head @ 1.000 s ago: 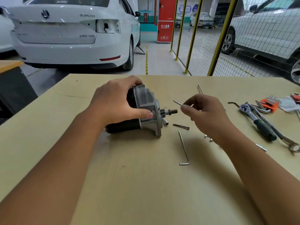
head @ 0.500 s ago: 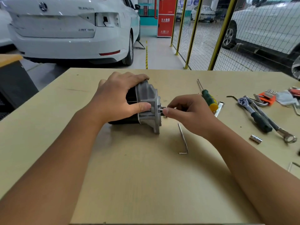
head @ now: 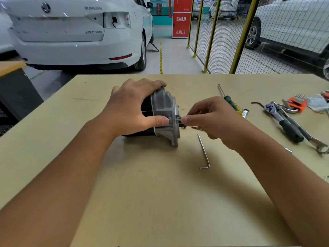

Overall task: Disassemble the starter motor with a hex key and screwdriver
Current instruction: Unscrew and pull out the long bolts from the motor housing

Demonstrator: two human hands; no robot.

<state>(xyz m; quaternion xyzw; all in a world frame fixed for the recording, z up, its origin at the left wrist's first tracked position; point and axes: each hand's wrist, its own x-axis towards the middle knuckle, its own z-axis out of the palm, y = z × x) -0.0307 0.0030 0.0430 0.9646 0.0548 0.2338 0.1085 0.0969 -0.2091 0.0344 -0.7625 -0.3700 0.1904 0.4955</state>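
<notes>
At twelve o'clock, the red cabinet [head: 180, 16] bears white Chinese characters and "119"; the white car's [head: 74, 32] badge lettering is too blurred to read.

The starter motor [head: 160, 114] lies on its side on the table [head: 142, 202], toward the far middle. The left hand [head: 131, 109] rests over it from the left; the right hand [head: 210, 120] meets its right end. Just before the right hand lies a hex key [head: 203, 152]. Behind that hand lies a screwdriver [head: 229, 101]. Farther right — near the table's edge — lie a ratchet [head: 283, 120], a wrench [head: 309, 138] and a hex key set [head: 297, 102]. Behind the table stands a car [head: 74, 32], with a fence [head: 222, 32] to its right.
</notes>
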